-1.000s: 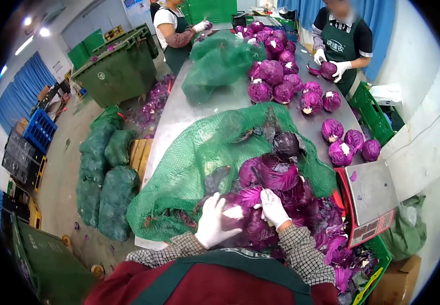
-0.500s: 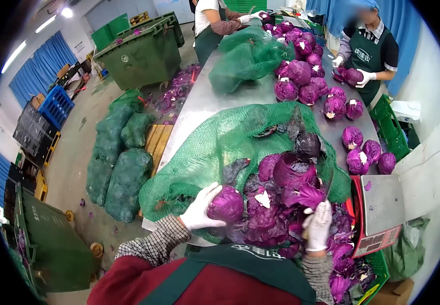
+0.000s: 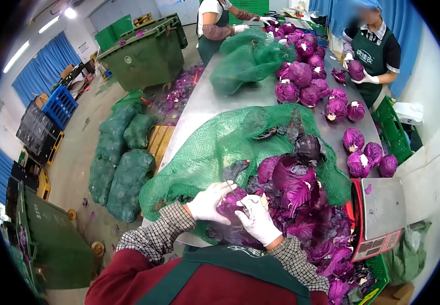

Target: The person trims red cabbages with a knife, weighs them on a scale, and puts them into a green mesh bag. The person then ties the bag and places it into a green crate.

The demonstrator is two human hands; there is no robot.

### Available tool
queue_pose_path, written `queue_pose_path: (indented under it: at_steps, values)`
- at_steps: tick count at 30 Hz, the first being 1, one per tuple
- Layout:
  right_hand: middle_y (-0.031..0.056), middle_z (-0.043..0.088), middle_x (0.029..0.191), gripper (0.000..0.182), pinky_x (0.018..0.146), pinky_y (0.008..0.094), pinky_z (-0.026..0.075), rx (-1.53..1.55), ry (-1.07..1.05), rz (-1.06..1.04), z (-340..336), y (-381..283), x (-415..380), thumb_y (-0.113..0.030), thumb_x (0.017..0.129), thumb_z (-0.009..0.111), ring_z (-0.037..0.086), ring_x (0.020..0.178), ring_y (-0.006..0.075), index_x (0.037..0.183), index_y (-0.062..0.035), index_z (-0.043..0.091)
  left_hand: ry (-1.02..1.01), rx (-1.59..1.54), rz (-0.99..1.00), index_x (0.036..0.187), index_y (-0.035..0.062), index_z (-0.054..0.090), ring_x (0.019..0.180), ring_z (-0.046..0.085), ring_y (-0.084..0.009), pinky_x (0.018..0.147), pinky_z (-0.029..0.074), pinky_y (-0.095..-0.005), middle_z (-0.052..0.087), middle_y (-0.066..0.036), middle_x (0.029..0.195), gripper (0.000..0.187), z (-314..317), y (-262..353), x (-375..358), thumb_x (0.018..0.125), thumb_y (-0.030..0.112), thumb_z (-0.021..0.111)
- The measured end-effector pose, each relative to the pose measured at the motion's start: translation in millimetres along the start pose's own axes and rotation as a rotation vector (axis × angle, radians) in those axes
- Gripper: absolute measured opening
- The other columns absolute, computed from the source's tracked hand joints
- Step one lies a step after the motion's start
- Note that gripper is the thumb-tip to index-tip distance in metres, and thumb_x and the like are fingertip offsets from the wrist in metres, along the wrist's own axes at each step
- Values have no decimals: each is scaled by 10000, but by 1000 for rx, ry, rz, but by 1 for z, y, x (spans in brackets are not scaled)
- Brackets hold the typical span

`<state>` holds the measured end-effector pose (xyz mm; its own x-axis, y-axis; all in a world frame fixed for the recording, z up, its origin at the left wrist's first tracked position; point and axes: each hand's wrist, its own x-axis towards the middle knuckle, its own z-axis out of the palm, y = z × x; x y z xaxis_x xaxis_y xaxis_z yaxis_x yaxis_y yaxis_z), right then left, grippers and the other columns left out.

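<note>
A red cabbage (image 3: 228,204) sits in my left hand (image 3: 212,204), which is gloved in white and wrapped around its left side. My right hand (image 3: 258,221), also gloved, is closed on a knife (image 3: 236,192) whose thin blade lies against the top of that cabbage. Most of the knife's handle is hidden by the fingers. To the right of my hands is a heap of loose purple cabbage leaves (image 3: 301,190). A green mesh bag (image 3: 204,145) spreads over the table just beyond, with a dark unpeeled cabbage (image 3: 307,148) on it.
Peeled cabbages (image 3: 300,74) are piled along the metal table (image 3: 192,114). A red scale (image 3: 383,208) stands at right, above a green crate (image 3: 380,274). Two co-workers, one holding a cabbage (image 3: 355,70), work farther along. Filled mesh sacks (image 3: 131,185) and green bins (image 3: 141,61) stand left.
My right hand has moved left with the knife, from the leaf heap to the cabbage. A large leaf it was at now lies on the heap. The right co-worker has raised a cabbage.
</note>
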<state>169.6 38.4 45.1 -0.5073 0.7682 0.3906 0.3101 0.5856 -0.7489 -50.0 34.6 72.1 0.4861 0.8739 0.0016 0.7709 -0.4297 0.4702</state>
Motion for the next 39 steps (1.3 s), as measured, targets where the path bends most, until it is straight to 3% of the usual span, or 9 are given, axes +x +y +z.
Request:
queue_pose_path:
  at_steps: [7, 11, 16, 22, 27, 30, 34, 37, 39]
  values:
    - [101, 550, 800, 90, 586, 313, 482, -28, 13, -225, -14, 18, -28, -9, 796, 683, 578, 697, 235, 838, -29, 605, 29, -241, -18, 1392, -23, 380, 1277, 428, -335, 1103, 329, -401, 407, -207, 1409, 1111, 11, -30, 8, 543, 480, 890]
    - [5, 563, 781, 109, 615, 233, 462, 309, 249, 679, -98, 21, -81, -9, 831, 661, 527, 673, 80, 912, -31, 592, 83, -310, -113, 1379, -43, 383, 1294, 423, -341, 1115, 319, -400, 413, -229, 1392, 1124, 11, -33, 6, 515, 433, 921]
    - [103, 559, 1058, 451, 764, 310, 497, 19, 91, 65, -73, -8, -17, -76, 783, 756, 569, 858, 180, 1190, -2, 576, -41, -30, -155, 1405, 2, 374, 1312, 389, -378, 1110, 326, -438, 382, -239, 1430, 1128, -5, 9, 19, 567, 614, 817]
    - [103, 590, 948, 283, 961, 470, 355, -51, -31, 103, 2, 11, 6, -226, 822, 691, 557, 954, 308, 1028, -56, 597, 1, 136, -223, 1393, -17, 381, 1224, 448, -415, 1035, 404, -457, 417, -257, 1394, 1106, 4, 31, 26, 588, 637, 764]
    - [131, 608, 914, 123, 681, 366, 522, -1, -91, -14, -31, -6, -30, -38, 821, 671, 624, 794, 278, 922, -17, 603, -16, 10, -335, 1404, -60, 327, 1292, 395, -421, 1101, 333, -451, 389, -282, 1402, 1221, 4, 20, 26, 559, 699, 774]
    - [87, 619, 988, 331, 818, 293, 503, 351, 280, 561, -44, 46, -95, -32, 820, 712, 622, 911, 195, 1124, -8, 585, -43, -204, -370, 1418, -84, 282, 1330, 360, -405, 1125, 302, -431, 360, -307, 1409, 1259, -4, -2, 24, 540, 626, 838]
    - [89, 583, 1156, 482, 837, 258, 478, 72, 162, 333, -63, 1, -62, -50, 842, 704, 567, 1037, 159, 1287, 0, 528, -81, -304, -341, 1453, -117, 109, 1324, 399, -333, 1102, 348, -406, 371, -300, 1400, 1286, -6, -19, 30, 603, 448, 892]
    - [112, 570, 1232, 509, 917, 272, 448, 263, 80, 396, -25, 15, -44, -114, 856, 705, 550, 1113, 181, 1312, 4, 512, -260, -713, -486, 1443, -110, -112, 965, 624, -215, 841, 527, -290, 556, -231, 1239, 1249, -9, -9, 23, 716, 202, 855]
    - [135, 553, 1275, 546, 1001, 293, 402, 106, 155, 180, -1, 24, -35, -156, 862, 696, 541, 1154, 217, 1334, 17, 484, -335, -632, -521, 1458, -112, -12, 974, 617, -252, 865, 501, -320, 579, -250, 1180, 1252, -27, 22, -6, 694, 426, 821]
